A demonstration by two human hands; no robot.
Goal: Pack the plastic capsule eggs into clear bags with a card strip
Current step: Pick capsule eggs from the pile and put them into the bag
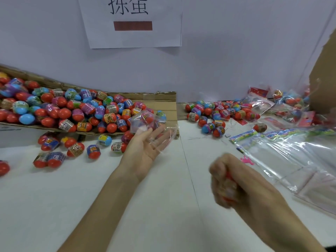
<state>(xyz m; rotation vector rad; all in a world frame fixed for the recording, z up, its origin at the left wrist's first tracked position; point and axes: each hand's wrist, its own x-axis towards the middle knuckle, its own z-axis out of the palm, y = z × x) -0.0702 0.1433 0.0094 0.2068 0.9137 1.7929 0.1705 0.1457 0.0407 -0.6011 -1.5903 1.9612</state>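
Closest to the camera, the right hand is curled into a fist round a capsule egg. Red and yellow show between the fingers, but blur hides whether it holds more than one. Further out, the left hand lies palm up with its fingers straight and spread. A clear bag rests across them with at least one egg already inside.

More loose eggs fill a cardboard tray on the left, and some have spilled onto the white table. A second pile sits further right, near a stack of empty bags that have a bright card strip along one edge.

The eggs look light, hard and smooth, so they will likely roll if set down. A wrap round the banded waist should hold one better than a pinch at the rounded tip. The bag is thin, limp film, probably slippery, and its mouth will tend to fall shut. It is best held at the rim, with thumb and fingers keeping the mouth apart, or by the stiffer card edge once that is fitted.
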